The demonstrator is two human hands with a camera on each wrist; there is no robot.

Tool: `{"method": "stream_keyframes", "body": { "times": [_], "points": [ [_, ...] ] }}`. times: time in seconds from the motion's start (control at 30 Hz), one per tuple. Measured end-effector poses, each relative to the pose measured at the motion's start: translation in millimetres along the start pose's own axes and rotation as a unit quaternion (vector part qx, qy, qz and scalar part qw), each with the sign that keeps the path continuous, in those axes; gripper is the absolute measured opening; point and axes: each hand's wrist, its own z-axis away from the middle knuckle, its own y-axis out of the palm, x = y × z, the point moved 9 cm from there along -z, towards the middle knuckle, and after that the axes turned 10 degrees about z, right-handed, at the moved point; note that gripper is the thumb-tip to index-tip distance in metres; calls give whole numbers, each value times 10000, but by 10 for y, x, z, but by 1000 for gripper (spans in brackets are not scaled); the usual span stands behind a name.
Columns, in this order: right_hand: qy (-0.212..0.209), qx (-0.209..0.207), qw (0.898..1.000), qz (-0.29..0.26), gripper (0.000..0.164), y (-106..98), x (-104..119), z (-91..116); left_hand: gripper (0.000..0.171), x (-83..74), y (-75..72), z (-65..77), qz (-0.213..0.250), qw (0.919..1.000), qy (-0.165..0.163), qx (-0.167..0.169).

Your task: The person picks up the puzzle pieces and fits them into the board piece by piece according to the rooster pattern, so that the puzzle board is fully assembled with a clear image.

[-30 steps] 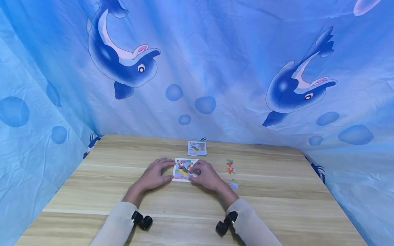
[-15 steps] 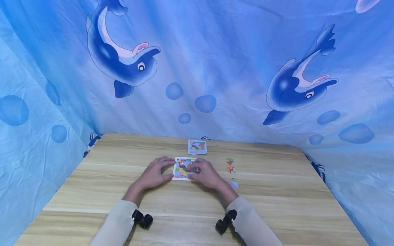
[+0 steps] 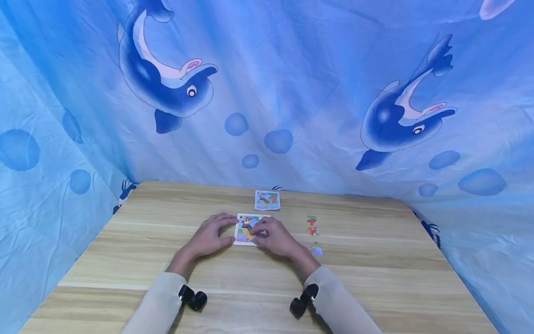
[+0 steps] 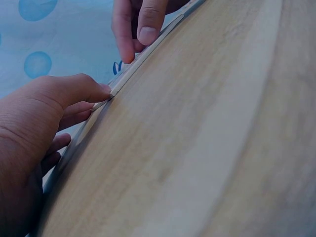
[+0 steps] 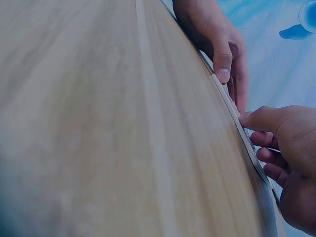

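Observation:
A small square jigsaw puzzle board (image 3: pixel 236 230) with a white border lies on the wooden table; its picture is a rooster. My left hand (image 3: pixel 210 235) holds the board's left side, thumb at the near corner and fingers at the far one. Over the right part of the picture, my right hand (image 3: pixel 277 235) has its fingertips down on or just above the puzzle, the fingers bent. Whether a piece sits between those fingertips is hidden. In the right wrist view, the right thumb (image 5: pixel 256 118) is at the board's edge. Loose puzzle pieces (image 3: pixel 312 231) lie to the right.
A sheet with the same rooster picture (image 3: pixel 267 200) lies behind the board. A lilac and green piece (image 3: pixel 317 249) lies nearest me among the loose ones. Blue dolphin-printed curtains (image 3: pixel 313 106) surround the table (image 3: pixel 375 278) at the back and sides.
My right fingertips have shifted slightly left across the rooster picture. The left hand, the board and the loose pieces have stayed in place.

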Motion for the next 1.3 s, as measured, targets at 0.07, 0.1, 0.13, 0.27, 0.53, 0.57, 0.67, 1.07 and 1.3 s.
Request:
{"method": "stream_keyframes", "body": {
  "times": [0.07,0.1,0.13,0.27,0.53,0.57,0.67,1.07,1.3],
  "points": [
    [-58,7,10000,25,18,3,3,-3,57,0,-1,0,-18,10000,8,5],
    [-89,2,10000,40,18,5,3,-3,57,1,-1,0,-15,10000,8,8],
    [-113,-9,9999,55,17,7,2,-4,57,4,0,0,-16,10000,4,13],
    [-161,-36,9999,45,17,-2,8,-6,57,7,3,-4,-40,10000,11,12],
    [81,152,9998,-110,25,-123,-34,40,58,-15,13,-36,-24,10000,49,23],
    [151,130,9997,-155,26,-162,-60,50,58,-15,14,-38,-40,10000,52,27],
    [358,-3,9988,-338,29,-291,-194,95,57,0,12,-28,-80,10000,23,11],
    [1550,-756,9827,-670,31,-963,-1197,567,57,38,25,-14,-136,9999,-47,40],
    [1850,-702,9795,-368,35,-1136,-1551,746,57,21,17,-11,-128,9999,-28,28]
  ]
}}
